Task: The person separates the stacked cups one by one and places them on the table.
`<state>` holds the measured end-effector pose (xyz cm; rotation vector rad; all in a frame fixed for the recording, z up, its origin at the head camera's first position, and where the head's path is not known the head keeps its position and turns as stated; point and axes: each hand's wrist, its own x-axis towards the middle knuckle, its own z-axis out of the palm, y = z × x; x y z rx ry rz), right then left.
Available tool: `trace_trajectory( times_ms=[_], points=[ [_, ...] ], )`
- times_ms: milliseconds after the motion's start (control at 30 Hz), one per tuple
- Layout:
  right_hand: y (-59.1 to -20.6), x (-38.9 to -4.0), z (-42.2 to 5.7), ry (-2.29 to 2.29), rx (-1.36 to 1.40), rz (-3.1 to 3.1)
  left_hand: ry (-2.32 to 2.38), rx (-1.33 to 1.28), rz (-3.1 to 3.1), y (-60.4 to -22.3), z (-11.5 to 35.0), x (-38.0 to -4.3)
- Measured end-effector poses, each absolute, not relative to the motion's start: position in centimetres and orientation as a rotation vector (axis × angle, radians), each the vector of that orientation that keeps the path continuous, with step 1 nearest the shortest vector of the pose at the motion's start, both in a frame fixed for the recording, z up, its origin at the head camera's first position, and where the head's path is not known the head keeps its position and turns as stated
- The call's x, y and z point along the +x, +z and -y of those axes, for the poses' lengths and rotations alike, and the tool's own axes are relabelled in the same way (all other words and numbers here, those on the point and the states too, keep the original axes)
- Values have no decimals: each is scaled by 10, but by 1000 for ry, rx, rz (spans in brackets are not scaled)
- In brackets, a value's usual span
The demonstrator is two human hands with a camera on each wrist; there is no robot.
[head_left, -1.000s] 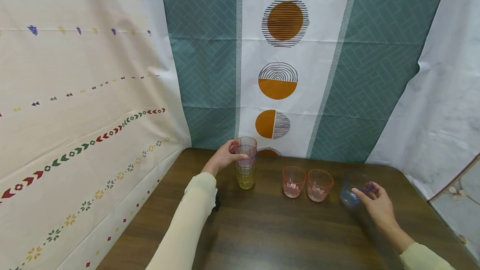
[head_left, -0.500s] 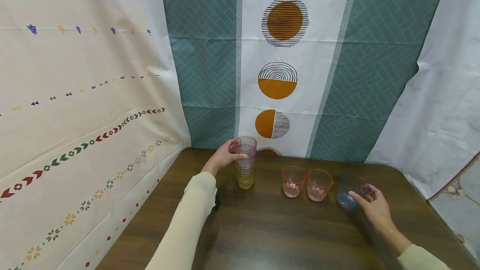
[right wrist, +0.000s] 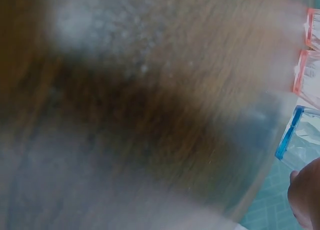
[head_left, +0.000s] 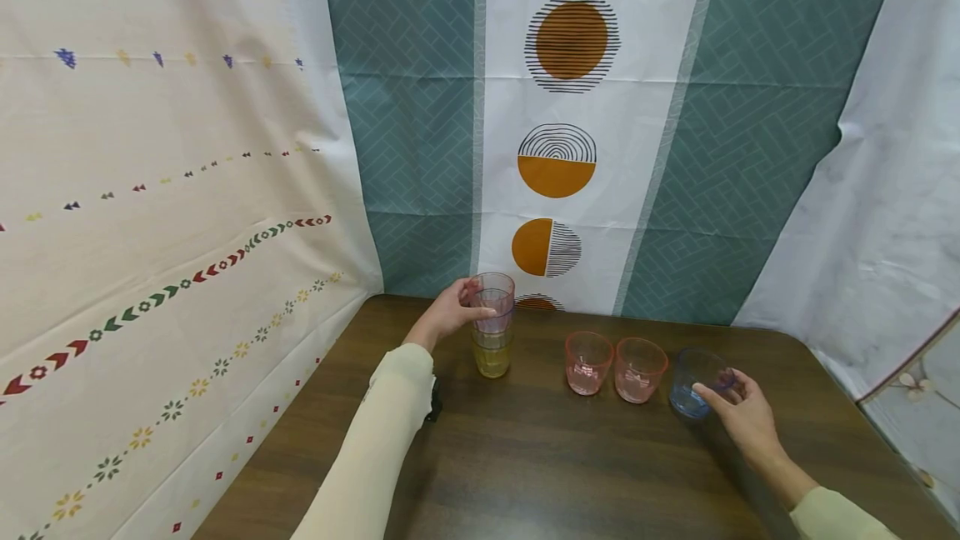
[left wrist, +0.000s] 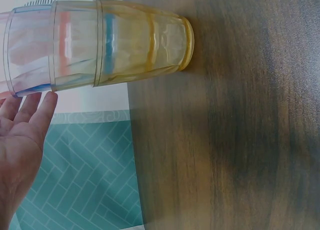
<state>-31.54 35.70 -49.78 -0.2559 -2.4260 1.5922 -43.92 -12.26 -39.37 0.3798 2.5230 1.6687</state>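
My left hand (head_left: pixel 452 312) grips the upper part of a stack of nested clear plastic cups, thumb across the front. A yellow cup (head_left: pixel 491 362) forms the bottom of this upright stack, and a pinkish cup (head_left: pixel 497 280) tops it. In the left wrist view, fingers of the left hand (left wrist: pixel 25 140) lie along the stack's side above the yellow cup (left wrist: pixel 145 39). At the right, my right hand (head_left: pixel 750 422) holds a clear blue cup (head_left: pixel 686 397) by its near side, between thumb and fingers. The right wrist view catches only the blue base (right wrist: pixel 289 135) and part of the hand (right wrist: pixel 306 197).
Two pink cups, one left (head_left: pixel 587 367) and one right (head_left: pixel 637 375), stand upright side by side between the stack and the blue cup. Brown wooden table (head_left: pixel 570 465) lies in front of them. A patterned cloth (head_left: pixel 420 257) hangs behind the table's back edge.
The blue cup has shifted a little left, closer to the right pink cup, with my right hand moving along with it. My left hand and the stack have stayed put.
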Motion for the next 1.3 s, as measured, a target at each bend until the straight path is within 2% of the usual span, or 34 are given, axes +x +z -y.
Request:
trace_trajectory(
  times_ms=[500, 800, 1300],
  points=[
    [-505, -324, -357, 1601, -242, 2433, 1686, 401, -2522, -395, 121, -439],
    [-509, -330, -358, 1648, -128, 2438, 1675, 397, -2540, -395, 122, -439],
    [-503, -322, -364, 1685, -119, 2423, 1679, 398, -2549, -397, 122, -439]
  ],
)
